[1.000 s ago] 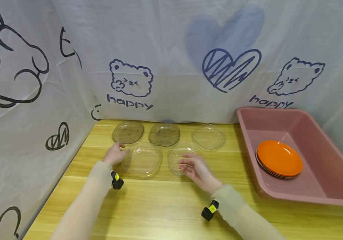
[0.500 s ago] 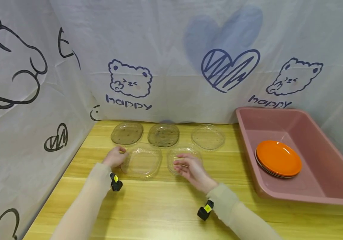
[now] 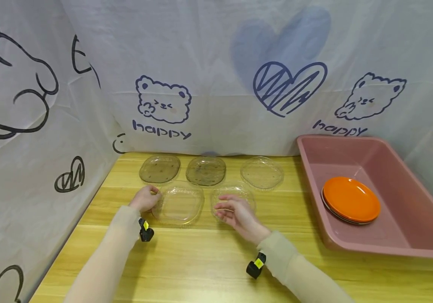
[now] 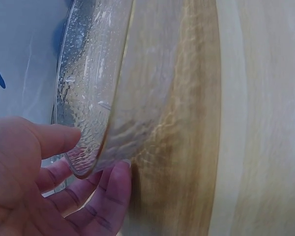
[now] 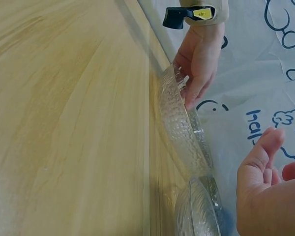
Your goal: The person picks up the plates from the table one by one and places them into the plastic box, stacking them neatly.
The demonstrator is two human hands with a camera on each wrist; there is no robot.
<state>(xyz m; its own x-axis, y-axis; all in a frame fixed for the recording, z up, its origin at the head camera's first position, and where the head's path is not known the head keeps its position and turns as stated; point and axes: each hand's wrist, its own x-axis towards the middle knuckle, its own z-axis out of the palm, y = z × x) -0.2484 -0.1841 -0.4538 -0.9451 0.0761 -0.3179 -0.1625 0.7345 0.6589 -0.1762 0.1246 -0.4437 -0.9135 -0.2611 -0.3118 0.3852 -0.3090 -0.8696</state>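
Note:
My left hand (image 3: 146,199) is at the left edge of a clear textured plate (image 3: 180,203) in the front row. In the left wrist view its thumb lies over the rim of that clear plate (image 4: 96,103), with fingers (image 4: 115,191) beneath the wall, so the edge is gripped between them. The plate sits on the wooden table. My right hand (image 3: 239,214) hovers above a second clear plate (image 3: 244,191), fingers loosely bent and holding nothing; it partly hides that plate. In the right wrist view my right hand (image 5: 268,191) stands apart from the plates.
Behind are two smoky-tinted plates (image 3: 159,168) and one clear plate (image 3: 262,172), near the white cloth backdrop (image 3: 216,105). At the right a pink tub (image 3: 421,210) holds stacked plates, the top one an orange plate (image 3: 350,200). A cloth wall (image 3: 42,139) borders the left side.
My left hand has come down slightly and its fingers have closed on the plate's left edge. The right hand has drifted left over the second clear plate.

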